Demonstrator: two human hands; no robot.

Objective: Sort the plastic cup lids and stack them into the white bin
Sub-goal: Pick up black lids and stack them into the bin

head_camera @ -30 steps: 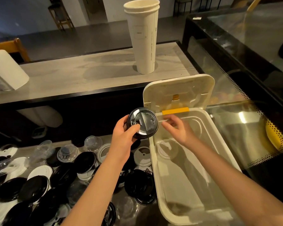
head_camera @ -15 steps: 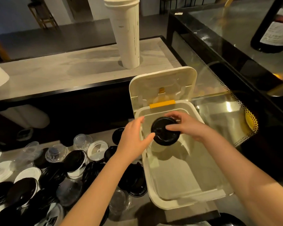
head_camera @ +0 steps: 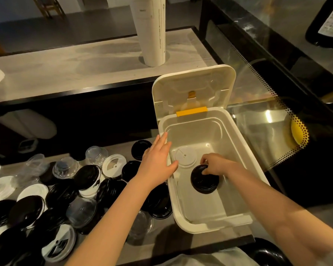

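While the right hand (head_camera: 214, 164) reaches down inside the white bin (head_camera: 200, 225), its curled fingers grip the upper edge of a black lid (head_camera: 204, 182), which sits low on the bin floor. A white lid (head_camera: 185, 156) lies flat on the same floor, just beside the black lid, on its far left. The left hand (head_camera: 158, 162) is spread with straight fingers over the bin's left rim and holds nothing; whether it touches the rim cannot be told. The bin's hinged cover (head_camera: 192, 83) stands open at the far end, above a yellow latch (head_camera: 191, 111). Loose lids (head_camera: 56, 198), black, white and clear, lie heaped on the tabletop (head_camera: 161, 239) left of the bin. A stack of paper cups (head_camera: 152, 31) stands on the upper tabletop (head_camera: 65, 64).
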